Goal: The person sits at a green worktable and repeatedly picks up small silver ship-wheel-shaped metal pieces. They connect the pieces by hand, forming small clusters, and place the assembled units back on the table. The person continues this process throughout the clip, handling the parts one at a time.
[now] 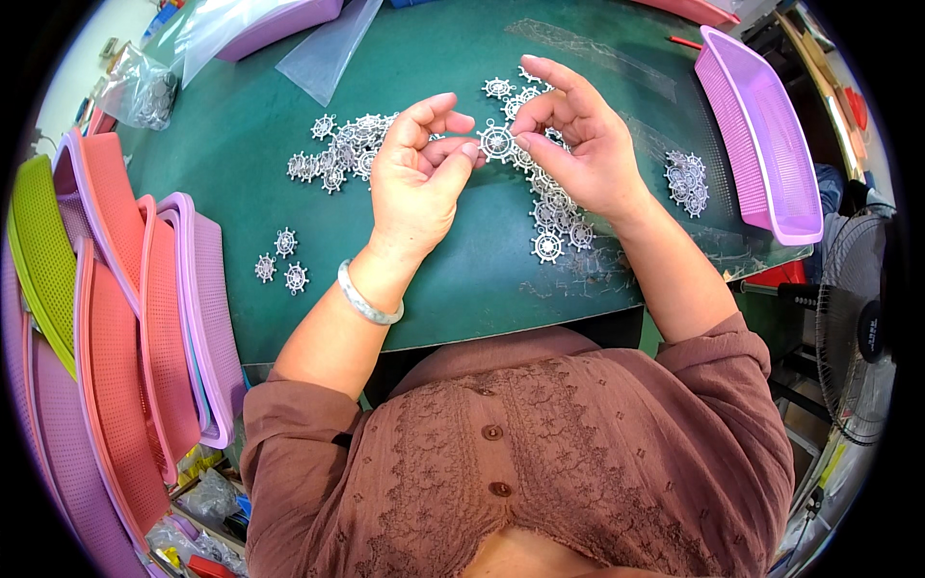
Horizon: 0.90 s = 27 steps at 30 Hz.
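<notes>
A silver ship's-wheel charm (496,142) with a small loop on top is held up between my hands over the table. The thumb and forefinger of my right hand (593,154) pinch its right edge, other fingers raised. My left hand (416,178), a pale bangle on its wrist, has thumb and forefinger closed at the charm's left edge. Behind my left hand lies a heap of like charms (352,144). Under and beside my right hand spreads another pile (549,217), partly hidden by that hand.
Three loose charms (286,241) lie at the left; a small cluster (687,183) sits right of my right forearm. A purple basket (805,207) stands at the table's right edge, near a fan (853,328). Stacked baskets (116,385) crowd the left side. Clear plastic bags (328,53) lie at the back.
</notes>
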Tool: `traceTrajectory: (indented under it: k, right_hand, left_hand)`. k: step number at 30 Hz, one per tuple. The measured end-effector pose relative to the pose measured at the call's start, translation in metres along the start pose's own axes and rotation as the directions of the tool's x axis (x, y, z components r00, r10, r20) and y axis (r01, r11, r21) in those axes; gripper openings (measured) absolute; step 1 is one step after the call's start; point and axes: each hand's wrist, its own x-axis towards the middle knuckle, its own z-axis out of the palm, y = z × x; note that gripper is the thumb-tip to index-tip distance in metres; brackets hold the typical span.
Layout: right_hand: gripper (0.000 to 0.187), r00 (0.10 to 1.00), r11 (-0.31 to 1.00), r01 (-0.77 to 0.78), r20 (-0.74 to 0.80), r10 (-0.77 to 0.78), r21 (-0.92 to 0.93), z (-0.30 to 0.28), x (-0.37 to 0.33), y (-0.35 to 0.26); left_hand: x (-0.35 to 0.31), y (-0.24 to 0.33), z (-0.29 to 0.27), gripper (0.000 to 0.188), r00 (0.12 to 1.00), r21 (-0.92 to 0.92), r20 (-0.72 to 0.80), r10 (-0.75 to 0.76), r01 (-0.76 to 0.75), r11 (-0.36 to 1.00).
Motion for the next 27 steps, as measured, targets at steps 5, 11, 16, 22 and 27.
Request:
traceTrajectory:
  k: [5,11,16,22,27]
  right_hand:
    - [0.056,1.0,1.0,-0.018,-0.005,0.018,0.013,0.0005,-0.0003,-0.0013]
    - [0.056,0.999,0.999,-0.03,-0.01,0.03,0.015,0.0009,0.0,-0.0016]
    - [0.056,0.999,0.999,-0.04,-0.01,0.04,0.007,0.0008,-0.0005,-0.0018]
    - [0.055,0.999,0.998,-0.04,0.003,0.04,0.043,0.0018,-0.0018,-0.0002]
    - [0.053,0.999,0.999,-0.048,0.0,0.048,-0.007,0.0005,-0.0041,0.0036]
  left_hand:
    - [0.0,-0.0002,0.0001,0.041,1.0,-0.025,-0.002,0.001,-0.001,1.0]
    - [0.0001,-0.0001,-0.0004,0.042,1.0,-0.022,0.0,-0.005,0.005,1.0]
    - [0.0,-0.0001,-0.0009,0.043,1.0,0.0,0.009,0.0,0.0,1.0]
    - [-0.0027,0.0004,-0.0015,0.042,1.0,0.024,0.0,0.001,-0.001,1.0]
    - [-0.0012,-0.0045,-0.0028,0.043,1.0,0.04,0.006,-0.007,0.007,0.999]
